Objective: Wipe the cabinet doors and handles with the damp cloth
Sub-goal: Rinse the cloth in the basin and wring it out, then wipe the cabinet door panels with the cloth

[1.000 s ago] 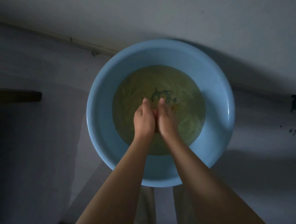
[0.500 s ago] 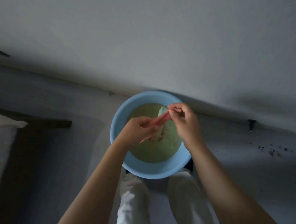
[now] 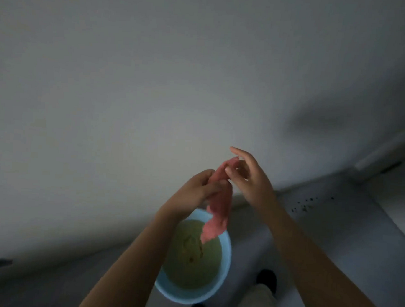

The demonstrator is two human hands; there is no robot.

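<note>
My left hand grips the limp, wet pink cloth above the round blue plastic basin; my right hand pinches its top. It looks soft and drippy, so I'd bunch it mid-length.

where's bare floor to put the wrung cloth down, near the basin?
Bare grey floor lies right of the round blue plastic basin, between it and the dark specks, and left of it along the wall base. It is crowded below the basin: shoes and trouser leg. The pink cloth hangs over the water.
</note>
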